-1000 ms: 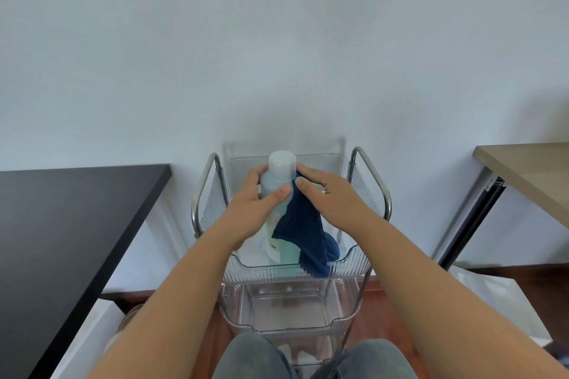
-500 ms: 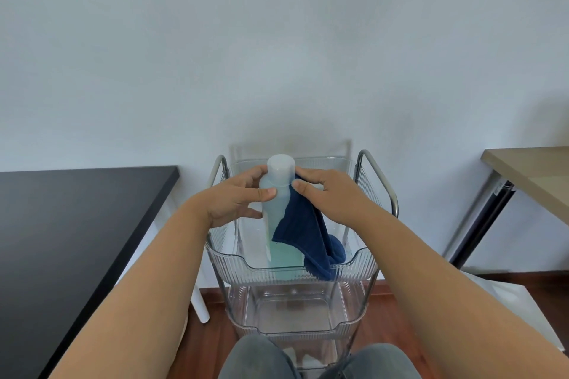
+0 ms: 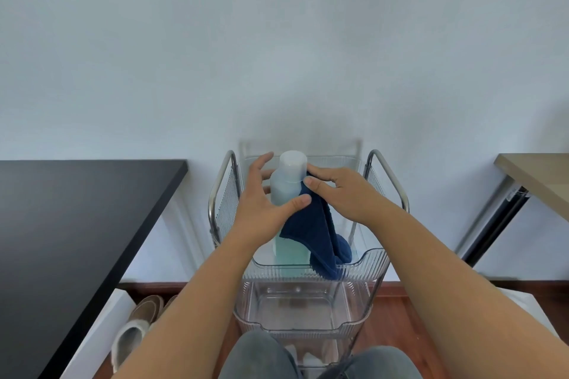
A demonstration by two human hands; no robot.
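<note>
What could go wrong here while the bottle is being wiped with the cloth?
The left hand only touches the bottle, fingers spread; a push from the right hand with the cloth might tip it in the cart tray. The hanging cloth end may also snag on the tray's rim.

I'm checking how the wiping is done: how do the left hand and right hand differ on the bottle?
The left hand is bare, its fingers spread beside the bottle and thumb across the front; the right hand pinches a dark blue cloth against the bottle's shoulder. The left hand sits lower, the right hand higher, near the white cap. Both meet at the bottle standing in the clear cart.
</note>
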